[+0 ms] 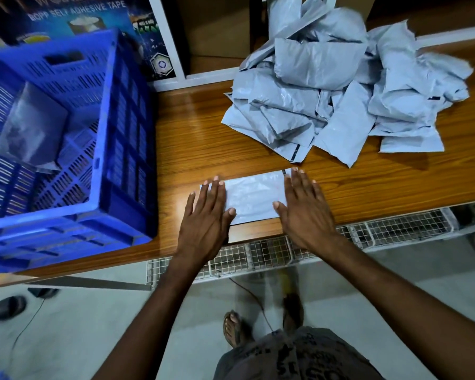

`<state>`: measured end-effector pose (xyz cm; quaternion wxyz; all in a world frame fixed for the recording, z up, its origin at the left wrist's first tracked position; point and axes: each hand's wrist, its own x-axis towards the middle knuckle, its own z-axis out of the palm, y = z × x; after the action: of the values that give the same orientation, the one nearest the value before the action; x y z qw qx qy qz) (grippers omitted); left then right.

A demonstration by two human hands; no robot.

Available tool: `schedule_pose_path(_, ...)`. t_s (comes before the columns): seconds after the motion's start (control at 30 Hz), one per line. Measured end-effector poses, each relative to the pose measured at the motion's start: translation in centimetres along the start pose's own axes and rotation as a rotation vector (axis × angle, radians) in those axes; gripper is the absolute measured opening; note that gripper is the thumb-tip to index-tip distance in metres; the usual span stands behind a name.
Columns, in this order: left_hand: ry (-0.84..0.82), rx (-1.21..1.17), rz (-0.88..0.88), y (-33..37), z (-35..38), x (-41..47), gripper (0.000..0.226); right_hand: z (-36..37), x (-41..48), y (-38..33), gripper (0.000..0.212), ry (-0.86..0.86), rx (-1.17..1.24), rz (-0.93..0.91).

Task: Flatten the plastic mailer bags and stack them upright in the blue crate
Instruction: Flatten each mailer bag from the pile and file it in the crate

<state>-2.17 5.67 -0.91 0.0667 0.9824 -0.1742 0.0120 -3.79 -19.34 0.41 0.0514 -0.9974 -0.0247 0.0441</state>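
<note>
Your left hand (206, 215) and right hand (302, 209) lie flat, fingers straight, pressing the ends of one grey mailer bag (251, 197) on the tabletop (192, 138). Its long axis runs left to right along the near edge, right end tilted slightly away.

Packing room: mailer pile (327, 86), tape carton (74, 15).
</note>
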Motion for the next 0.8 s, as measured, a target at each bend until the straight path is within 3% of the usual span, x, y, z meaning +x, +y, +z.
schedule_pose_path(0.1, -0.008, -0.046, 0.027, 0.5, 0.2, -0.4, 0.065, -0.5, 0.5, -2.1, 0.068, 0.04, 0.016, -0.269)
schedule_pose_path(0.17, -0.048, -0.107, -0.003, 0.0, 0.8, -1.0, 0.068, -0.5, 0.5, -3.0, 0.065, 0.016, 0.051, -0.348)
schedule_pose_path(0.3, 0.012, -0.194, -0.058, -1.2, 0.9, -2.7, 0.07, -0.2, -0.8, -3.5, 0.067, -0.022, 0.112, -0.334)
schedule_pose_path(0.43, 0.082, -0.271, -0.08, -1.3, 0.6, -3.3, 0.064, 0.7, -2.1, -4.2, 0.08, -0.093, 0.021, -0.374)
schedule_pose_path(0.67, 0.206, -0.445, -0.109, -1.4, -0.1, -5.4, 0.055, 2.6, -4.0, -4.9, 0.079, 0.031, -0.103, -0.366)
schedule_pose_path(0.8, 0.293, -0.457, -0.109, -0.9, -1.6, -6.2, 0.05, 1.5, -5.4, -5.5, 0.093, 0.026, -0.087, -0.374)
